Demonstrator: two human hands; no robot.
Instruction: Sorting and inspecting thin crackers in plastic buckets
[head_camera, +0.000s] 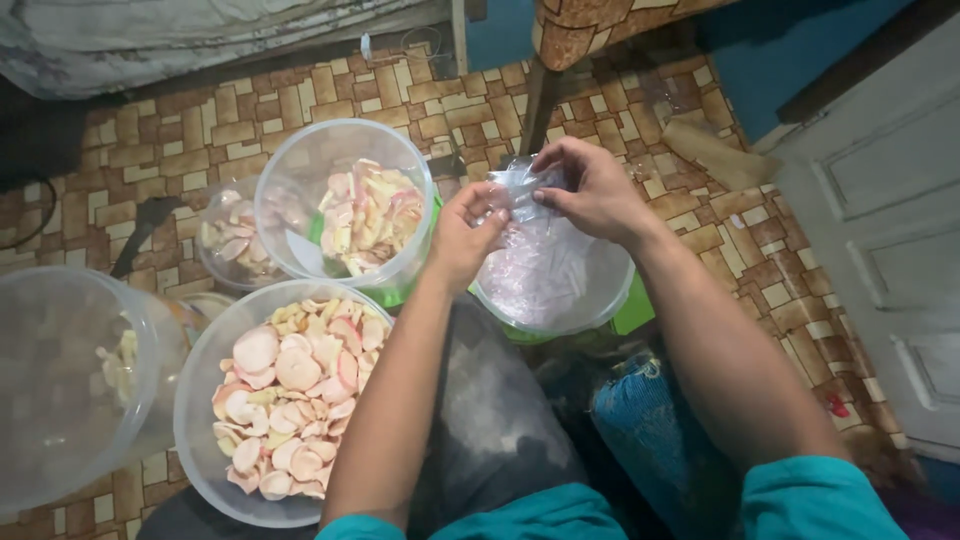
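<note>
You are pinching a small clear plastic bag (520, 190) between both hands, just above the clear tub of plastic bags (552, 275). Your left hand (462, 235) is gripping its near edge with thumb and fingers pressed together, and your right hand (592, 185) is nipping its top corner. Left of that tub are sitting two clear tubs of pink and cream crackers (290, 400).

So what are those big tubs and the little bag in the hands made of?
Tubs: likely clear plastic, slightly cloudy, since the crackers and floor show through the walls. Bag: thin clear plastic film by its crinkles and glints, held by the left hand and right hand.
</note>
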